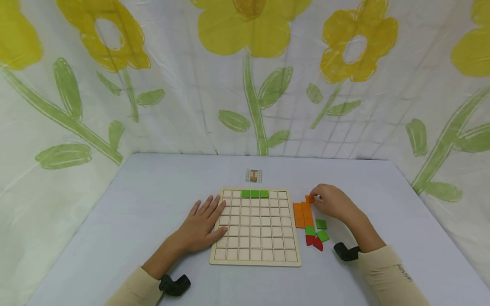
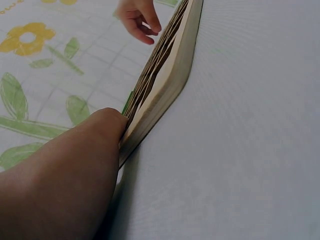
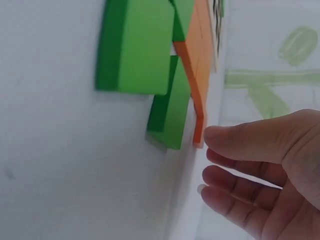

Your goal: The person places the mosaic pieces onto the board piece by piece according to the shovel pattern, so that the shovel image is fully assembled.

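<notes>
My left hand (image 1: pixel 201 229) lies spread over the left edge of a wooden grid board (image 1: pixel 255 261); in the left wrist view the thumb side of that hand (image 2: pixel 95 145) meets the board's edge (image 2: pixel 175 70). Three green square tiles (image 1: pixel 254 194) fill middle cells of the top row. Right of the board, my right hand (image 1: pixel 333 200) pinches a small orange square tile (image 1: pixel 309 198) at the top of the orange group. In the right wrist view, the thumb and bent fingers of that hand (image 3: pixel 260 165) are right at the orange tile's end (image 3: pixel 198 136).
Beside the board lie more orange tiles (image 1: pixel 303 215), a light green tile (image 1: pixel 310 230), loose green tiles (image 1: pixel 321 224) and two red pieces (image 1: pixel 317 243) with curved edges. A small pattern card (image 1: pixel 254 175) is behind the board. A flowered curtain (image 1: pixel 183 106) hangs behind the white table (image 1: pixel 153 182).
</notes>
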Demonstrator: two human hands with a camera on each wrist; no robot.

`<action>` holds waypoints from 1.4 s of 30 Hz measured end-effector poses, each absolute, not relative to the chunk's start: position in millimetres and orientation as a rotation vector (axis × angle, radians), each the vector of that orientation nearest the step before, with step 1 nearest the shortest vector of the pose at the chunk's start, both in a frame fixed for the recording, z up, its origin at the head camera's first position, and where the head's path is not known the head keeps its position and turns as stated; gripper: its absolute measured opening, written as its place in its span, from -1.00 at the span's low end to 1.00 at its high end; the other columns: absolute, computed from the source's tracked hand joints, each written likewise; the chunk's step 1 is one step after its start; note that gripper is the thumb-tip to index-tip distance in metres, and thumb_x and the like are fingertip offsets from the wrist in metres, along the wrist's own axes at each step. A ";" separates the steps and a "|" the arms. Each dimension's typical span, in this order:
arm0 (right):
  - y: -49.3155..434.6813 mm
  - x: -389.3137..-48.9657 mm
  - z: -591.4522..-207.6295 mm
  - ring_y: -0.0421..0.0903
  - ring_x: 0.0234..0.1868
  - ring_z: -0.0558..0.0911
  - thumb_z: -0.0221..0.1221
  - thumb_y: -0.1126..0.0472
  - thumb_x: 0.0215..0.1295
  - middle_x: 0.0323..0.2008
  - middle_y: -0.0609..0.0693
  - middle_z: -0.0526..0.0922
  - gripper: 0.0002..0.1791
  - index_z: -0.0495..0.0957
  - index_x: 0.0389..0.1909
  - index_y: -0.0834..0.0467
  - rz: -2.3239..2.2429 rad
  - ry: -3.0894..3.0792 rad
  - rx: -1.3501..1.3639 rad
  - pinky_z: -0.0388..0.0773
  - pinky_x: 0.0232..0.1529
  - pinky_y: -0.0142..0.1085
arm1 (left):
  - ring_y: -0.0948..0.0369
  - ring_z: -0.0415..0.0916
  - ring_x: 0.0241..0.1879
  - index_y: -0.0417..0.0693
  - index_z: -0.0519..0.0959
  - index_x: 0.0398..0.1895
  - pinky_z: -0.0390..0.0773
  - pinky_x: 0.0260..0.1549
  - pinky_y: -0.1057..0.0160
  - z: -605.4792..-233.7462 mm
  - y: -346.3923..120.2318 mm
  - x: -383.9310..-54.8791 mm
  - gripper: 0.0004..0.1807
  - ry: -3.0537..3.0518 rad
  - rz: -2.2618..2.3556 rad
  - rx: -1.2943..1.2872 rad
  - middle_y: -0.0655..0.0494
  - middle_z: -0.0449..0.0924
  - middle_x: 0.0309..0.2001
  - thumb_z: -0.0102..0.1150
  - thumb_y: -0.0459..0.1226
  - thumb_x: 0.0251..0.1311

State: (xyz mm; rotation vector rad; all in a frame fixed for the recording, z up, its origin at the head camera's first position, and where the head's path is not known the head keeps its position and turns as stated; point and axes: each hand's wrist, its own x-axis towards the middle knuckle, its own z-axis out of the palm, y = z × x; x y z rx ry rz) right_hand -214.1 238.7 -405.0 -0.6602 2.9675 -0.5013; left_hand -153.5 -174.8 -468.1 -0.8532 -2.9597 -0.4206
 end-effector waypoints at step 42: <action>234.9 -221.3 -412.5 0.05 -0.29 0.65 0.35 0.45 0.17 -0.32 0.09 0.70 -0.91 0.70 -0.28 0.33 -0.457 3.032 -0.741 0.63 -0.20 -0.06 | -0.09 -0.19 0.55 -0.14 0.03 0.60 -0.19 0.41 -0.23 -462.7 -175.4 -149.4 -0.15 -2.941 -0.445 -0.881 -0.12 -0.08 0.58 -0.14 0.18 0.45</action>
